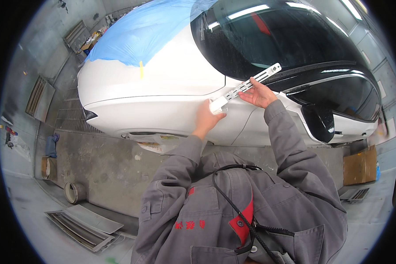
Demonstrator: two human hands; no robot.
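A long white strip with dark slots [265, 75] slants up to the right above the car's fender. My right hand [260, 96] is closed around its middle, fingers and thumb on the slotted part. At its lower end my left hand [209, 117] grips a plain white piece [217, 104]; whether this is part of the strip or a separate small thing, I cannot tell. Behind both hands is a white car [163, 88], its hood partly under blue plastic film [138, 37]. A short yellow tape strip [141, 70] sticks at the film's edge.
The car's black side mirror [317, 123] juts out at the right, below the dark windshield [251, 39]. A cardboard box [360, 166] stands on the floor at the right. At lower left are a round bucket-like container [75, 192] and slatted panels [81, 229].
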